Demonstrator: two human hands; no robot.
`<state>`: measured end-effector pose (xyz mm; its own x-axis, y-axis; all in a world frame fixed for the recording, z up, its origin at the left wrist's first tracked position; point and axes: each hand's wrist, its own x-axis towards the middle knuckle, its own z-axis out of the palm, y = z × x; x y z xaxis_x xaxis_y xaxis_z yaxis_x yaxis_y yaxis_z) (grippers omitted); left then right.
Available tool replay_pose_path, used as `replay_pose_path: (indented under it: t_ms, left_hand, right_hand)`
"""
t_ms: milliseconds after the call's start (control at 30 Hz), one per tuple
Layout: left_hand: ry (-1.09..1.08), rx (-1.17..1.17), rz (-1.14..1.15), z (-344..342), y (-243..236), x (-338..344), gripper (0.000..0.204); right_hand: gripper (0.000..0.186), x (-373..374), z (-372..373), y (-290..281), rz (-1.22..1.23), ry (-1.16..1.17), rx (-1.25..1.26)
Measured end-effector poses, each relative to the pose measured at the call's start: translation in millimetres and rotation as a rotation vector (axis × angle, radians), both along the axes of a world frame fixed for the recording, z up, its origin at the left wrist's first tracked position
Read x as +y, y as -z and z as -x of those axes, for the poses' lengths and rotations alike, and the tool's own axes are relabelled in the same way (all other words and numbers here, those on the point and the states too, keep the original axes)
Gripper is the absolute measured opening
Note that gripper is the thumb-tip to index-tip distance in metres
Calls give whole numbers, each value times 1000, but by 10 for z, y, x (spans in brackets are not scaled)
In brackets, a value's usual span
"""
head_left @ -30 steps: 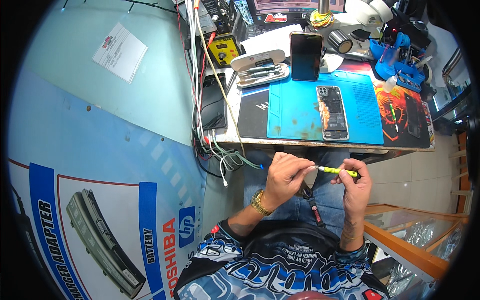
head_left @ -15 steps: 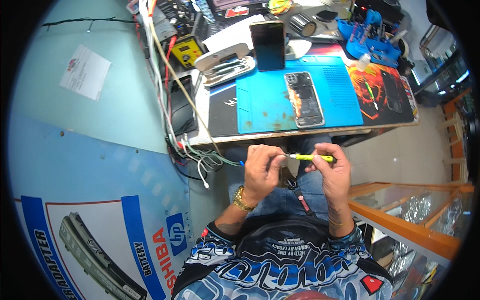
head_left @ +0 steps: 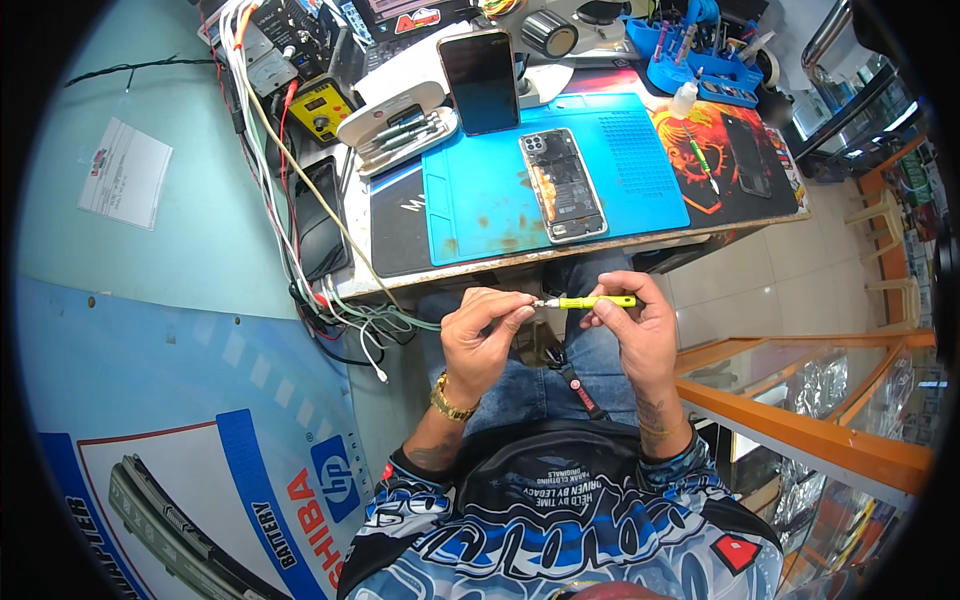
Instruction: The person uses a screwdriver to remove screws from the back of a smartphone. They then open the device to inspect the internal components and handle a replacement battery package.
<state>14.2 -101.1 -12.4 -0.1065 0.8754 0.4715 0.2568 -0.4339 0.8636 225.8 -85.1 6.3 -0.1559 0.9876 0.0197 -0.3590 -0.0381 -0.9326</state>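
While the right hand (head_left: pixel 640 328) pinches the handle of a yellow tool (head_left: pixel 590 302), the left hand (head_left: pixel 480 335) pinches its metal end between thumb and fingertips, so the tool lies between both hands. Beyond the hands, an opened phone (head_left: pixel 566 190) rests on a blue mat (head_left: pixel 485 200). Farther from them, a dark phone (head_left: pixel 480 82) stands upright.
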Motion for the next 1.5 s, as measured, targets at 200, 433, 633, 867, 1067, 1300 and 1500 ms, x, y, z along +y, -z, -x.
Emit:
replay_pose_path:
  t_ms: [200,433,633,867,1067,1300,1500]
  left_hand:
    - [-27,163,-112,9,-101,32,16]
    - [-80,428,-230,19,-209,33,17]
    - [-149,551,-303,8,-227,-2,16]
    - [-129,410,-222,-2,-215,-3,10]
    - [-129,322,-114,33,-245,-5,8]
    - [-263,485,-202,285,-426,157,8]
    - [-427,965,-482,807,-1080,627,7]
  right_hand:
    - [28,11,-33,-17,-9,-23,-14]
    - [26,0,-13,-49,43,-12,-79]
    - [25,0,34,-74,86,5,-128]
    - [24,6,37,-26,97,21,-68]
    - [22,9,34,-15,99,18,-87]
    - [21,9,-1,-14,70,-2,-29]
    - [22,14,-100,-4,64,41,-10]
